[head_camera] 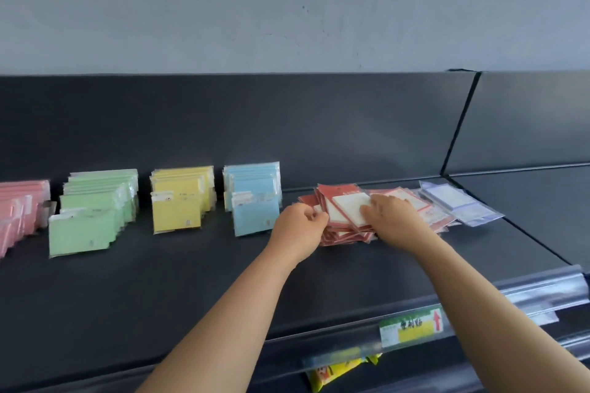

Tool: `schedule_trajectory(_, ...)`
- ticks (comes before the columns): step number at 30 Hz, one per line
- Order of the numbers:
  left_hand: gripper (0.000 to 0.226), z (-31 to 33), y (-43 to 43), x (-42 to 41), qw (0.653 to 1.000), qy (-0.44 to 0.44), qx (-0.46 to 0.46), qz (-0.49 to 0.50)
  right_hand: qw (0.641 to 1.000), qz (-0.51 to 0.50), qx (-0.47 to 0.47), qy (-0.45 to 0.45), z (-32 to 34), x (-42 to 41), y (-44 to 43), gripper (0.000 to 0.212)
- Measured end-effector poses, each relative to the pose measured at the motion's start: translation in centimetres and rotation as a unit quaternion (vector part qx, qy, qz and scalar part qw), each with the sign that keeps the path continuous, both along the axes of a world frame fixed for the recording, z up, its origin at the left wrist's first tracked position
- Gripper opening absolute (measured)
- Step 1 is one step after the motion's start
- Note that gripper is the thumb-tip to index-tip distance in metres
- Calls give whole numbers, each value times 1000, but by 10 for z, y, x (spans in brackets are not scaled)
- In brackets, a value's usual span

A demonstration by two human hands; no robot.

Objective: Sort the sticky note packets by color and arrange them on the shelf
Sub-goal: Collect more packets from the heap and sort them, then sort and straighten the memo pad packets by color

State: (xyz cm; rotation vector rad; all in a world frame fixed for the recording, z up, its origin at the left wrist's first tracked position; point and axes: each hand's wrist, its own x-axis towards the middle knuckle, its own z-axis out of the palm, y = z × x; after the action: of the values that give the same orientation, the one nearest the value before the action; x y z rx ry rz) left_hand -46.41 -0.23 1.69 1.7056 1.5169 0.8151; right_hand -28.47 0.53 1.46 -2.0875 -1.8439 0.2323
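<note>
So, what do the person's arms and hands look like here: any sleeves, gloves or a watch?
Both forearms are bare as far as the frame shows, no sleeve edge in view. The left hand and right hand are ungloved; neither wrist carries a watch or bracelet. No ring shows on the visible fingers.

Glossy clear plastic is wrapping the paper packets lying on the matt dark shelf

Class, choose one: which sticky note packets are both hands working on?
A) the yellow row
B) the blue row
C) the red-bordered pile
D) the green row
C: the left hand and the right hand both grip the red-bordered pile, which lies flat on the shelf.
</note>
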Motion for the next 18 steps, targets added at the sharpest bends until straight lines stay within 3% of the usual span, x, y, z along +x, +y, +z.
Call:
schedule_trajectory(6,29,1,12,31,996,-45,-40,73,997,28,40,61,-4,3,0,32)
schedule_trajectory(9,30,-2,14,33,994,-52,-55,83,992,59,66,84,-8,0,-2,24)
schedule_trajectory(14,14,-10,-1,23,982,-131,-105,90,978,81,54,186,-7,18,-7,38)
schedule_trajectory(18,20,-18,-20,20,970,-193,-96,110,979,126,46,150,-15,15,-15,27)
